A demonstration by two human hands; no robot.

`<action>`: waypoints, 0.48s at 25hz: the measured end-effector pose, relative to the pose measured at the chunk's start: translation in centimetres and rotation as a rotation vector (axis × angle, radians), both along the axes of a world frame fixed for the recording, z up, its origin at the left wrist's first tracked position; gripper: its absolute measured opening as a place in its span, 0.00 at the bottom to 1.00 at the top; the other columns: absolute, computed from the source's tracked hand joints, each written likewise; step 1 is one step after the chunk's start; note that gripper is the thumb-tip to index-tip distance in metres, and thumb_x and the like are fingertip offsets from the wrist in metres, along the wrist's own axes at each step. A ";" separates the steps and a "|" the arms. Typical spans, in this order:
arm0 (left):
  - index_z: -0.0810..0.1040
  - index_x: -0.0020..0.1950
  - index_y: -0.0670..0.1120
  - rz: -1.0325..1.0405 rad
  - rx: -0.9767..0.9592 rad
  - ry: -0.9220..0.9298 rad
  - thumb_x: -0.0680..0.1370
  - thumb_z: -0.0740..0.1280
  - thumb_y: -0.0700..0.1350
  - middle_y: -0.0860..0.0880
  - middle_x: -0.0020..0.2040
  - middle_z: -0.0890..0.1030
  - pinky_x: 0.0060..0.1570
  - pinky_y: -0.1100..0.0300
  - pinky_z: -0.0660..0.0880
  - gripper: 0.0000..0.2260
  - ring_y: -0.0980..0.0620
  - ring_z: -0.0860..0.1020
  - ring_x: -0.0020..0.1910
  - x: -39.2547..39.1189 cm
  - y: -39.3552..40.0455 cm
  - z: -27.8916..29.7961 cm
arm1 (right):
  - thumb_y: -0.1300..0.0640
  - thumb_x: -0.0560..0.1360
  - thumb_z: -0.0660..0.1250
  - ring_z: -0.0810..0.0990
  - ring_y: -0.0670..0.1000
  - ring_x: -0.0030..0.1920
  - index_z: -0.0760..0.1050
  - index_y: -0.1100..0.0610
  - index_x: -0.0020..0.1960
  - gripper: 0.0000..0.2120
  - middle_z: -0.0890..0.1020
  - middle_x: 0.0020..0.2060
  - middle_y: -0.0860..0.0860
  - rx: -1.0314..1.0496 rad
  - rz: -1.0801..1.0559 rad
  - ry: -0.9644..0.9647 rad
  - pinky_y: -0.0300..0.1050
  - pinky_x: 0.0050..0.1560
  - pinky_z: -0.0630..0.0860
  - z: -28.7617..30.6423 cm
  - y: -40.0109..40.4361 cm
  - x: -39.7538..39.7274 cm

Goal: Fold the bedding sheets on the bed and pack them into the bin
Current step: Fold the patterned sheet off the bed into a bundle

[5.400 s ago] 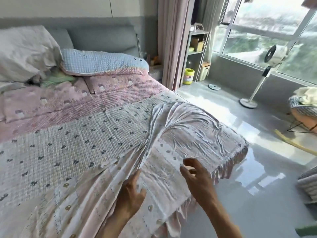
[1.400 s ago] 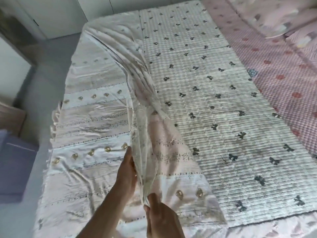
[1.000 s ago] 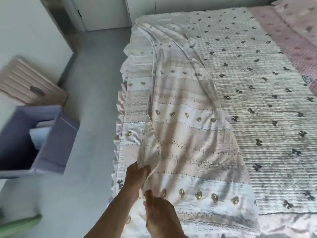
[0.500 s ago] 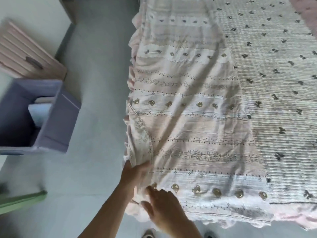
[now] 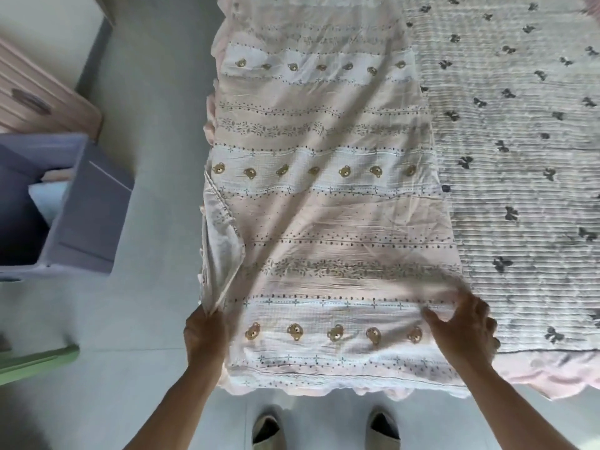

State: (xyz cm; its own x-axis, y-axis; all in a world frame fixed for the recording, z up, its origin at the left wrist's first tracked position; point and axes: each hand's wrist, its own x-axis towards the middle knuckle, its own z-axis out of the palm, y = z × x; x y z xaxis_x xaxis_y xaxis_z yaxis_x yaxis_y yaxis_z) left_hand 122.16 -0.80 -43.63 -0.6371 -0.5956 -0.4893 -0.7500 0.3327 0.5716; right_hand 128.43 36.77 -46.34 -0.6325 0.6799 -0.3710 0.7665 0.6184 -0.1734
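Now the pink sheet with little bears is lying flat along the left side of the bed, folded into a long strip. The left hand is pinching the sheet's left edge near the corner, where the cloth is bunching up. The right hand is lying on the sheet's right edge with its fingers spread, pressing it down. The purple bin is sitting on the floor to the left, well apart from the bed, with some folded cloth inside.
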 end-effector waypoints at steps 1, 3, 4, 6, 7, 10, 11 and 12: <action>0.75 0.41 0.40 0.062 0.065 0.020 0.76 0.58 0.37 0.43 0.32 0.74 0.34 0.54 0.67 0.08 0.45 0.70 0.31 0.7 0.2 0.6 | 0.39 0.71 0.72 0.71 0.65 0.62 0.64 0.58 0.70 0.37 0.70 0.64 0.61 -0.042 -0.069 0.028 0.61 0.57 0.70 -0.4 1.0 0.3; 0.67 0.34 0.42 0.167 0.171 0.019 0.73 0.57 0.33 0.46 0.28 0.64 0.31 0.56 0.59 0.09 0.49 0.63 0.30 2.1 0.1 1.9 | 0.40 0.72 0.68 0.78 0.64 0.52 0.72 0.60 0.60 0.27 0.80 0.52 0.61 -0.138 -0.187 0.141 0.58 0.52 0.75 -0.1 2.5 0.6; 0.65 0.33 0.42 0.244 0.212 0.015 0.72 0.56 0.31 0.46 0.29 0.63 0.31 0.56 0.58 0.10 0.49 0.62 0.31 2.6 -0.2 2.1 | 0.41 0.73 0.65 0.80 0.62 0.43 0.76 0.60 0.53 0.23 0.82 0.42 0.59 -0.201 -0.238 0.190 0.55 0.46 0.78 0.0 3.1 0.8; 0.67 0.35 0.41 0.421 0.262 -0.005 0.70 0.56 0.29 0.46 0.31 0.65 0.31 0.57 0.60 0.09 0.47 0.66 0.36 3.1 -1.4 1.7 | 0.45 0.75 0.64 0.78 0.57 0.34 0.78 0.61 0.47 0.18 0.80 0.30 0.56 -0.295 -0.258 0.215 0.48 0.35 0.73 0.7 4.1 1.6; 0.69 0.37 0.39 0.485 0.276 -0.018 0.70 0.56 0.28 0.46 0.33 0.67 0.32 0.57 0.62 0.08 0.46 0.68 0.38 3.1 -2.1 1.3 | 0.45 0.76 0.64 0.77 0.56 0.33 0.78 0.61 0.45 0.18 0.79 0.30 0.56 -0.313 -0.253 0.229 0.46 0.33 0.70 1.3 4.3 2.1; 0.73 0.43 0.35 0.418 0.313 -0.078 0.75 0.60 0.31 0.44 0.35 0.71 0.32 0.59 0.65 0.03 0.45 0.69 0.33 2.5 -1.9 1.7 | 0.47 0.78 0.64 0.79 0.57 0.34 0.76 0.60 0.44 0.16 0.80 0.33 0.57 -0.391 -0.248 0.289 0.45 0.32 0.68 1.6 4.7 2.8; 0.75 0.45 0.34 0.386 0.354 -0.072 0.76 0.64 0.34 0.45 0.36 0.73 0.31 0.59 0.66 0.03 0.47 0.70 0.32 2.1 -1.9 1.1 | 0.50 0.80 0.64 0.79 0.57 0.33 0.76 0.60 0.45 0.14 0.80 0.33 0.57 -0.421 -0.242 0.287 0.44 0.31 0.67 1.6 4.6 2.6; 0.77 0.47 0.36 0.352 0.423 -0.046 0.75 0.67 0.38 0.44 0.36 0.75 0.31 0.59 0.67 0.05 0.48 0.72 0.31 1.5 -1.8 0.9 | 0.51 0.80 0.65 0.79 0.56 0.32 0.77 0.60 0.46 0.12 0.81 0.33 0.57 -0.449 -0.216 0.280 0.44 0.31 0.67 1.5 4.6 2.5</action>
State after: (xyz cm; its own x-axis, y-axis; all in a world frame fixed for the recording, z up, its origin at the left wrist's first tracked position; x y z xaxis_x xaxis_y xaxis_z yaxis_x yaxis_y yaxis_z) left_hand 123.65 -2.61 -42.73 -0.4074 -0.5144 -0.7546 -0.8018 -0.1941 0.5652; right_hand 130.91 41.33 -44.88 -0.6129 0.6191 -0.4910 0.7539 0.2721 -0.5979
